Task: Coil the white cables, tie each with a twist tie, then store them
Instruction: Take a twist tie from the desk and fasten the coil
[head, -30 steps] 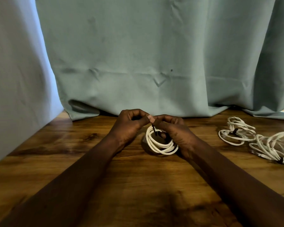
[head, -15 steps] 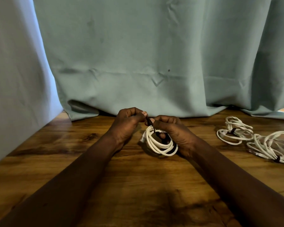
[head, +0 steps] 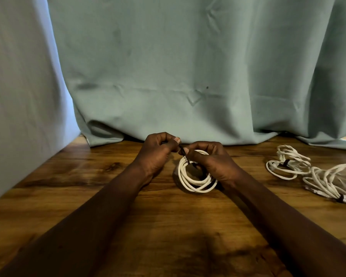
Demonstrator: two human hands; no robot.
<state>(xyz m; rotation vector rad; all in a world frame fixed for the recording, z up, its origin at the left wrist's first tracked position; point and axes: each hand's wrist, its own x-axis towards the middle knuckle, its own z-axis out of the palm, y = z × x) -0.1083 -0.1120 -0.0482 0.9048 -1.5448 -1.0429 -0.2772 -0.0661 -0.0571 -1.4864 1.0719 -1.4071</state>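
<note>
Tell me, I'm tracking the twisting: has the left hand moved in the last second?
Yes, slightly. Against the dark speck on the curtain, the left hand has drawn left, its thumb parting from the right hand.

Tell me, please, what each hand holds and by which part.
Left hand and right hand pinch the twist tie by its upper part, above the cable coil.

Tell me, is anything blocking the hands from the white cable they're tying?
Nothing visible. The left hand and right hand pinch the black twist tie on the coiled white cable. The two tied coils lie apart on the right.
</note>
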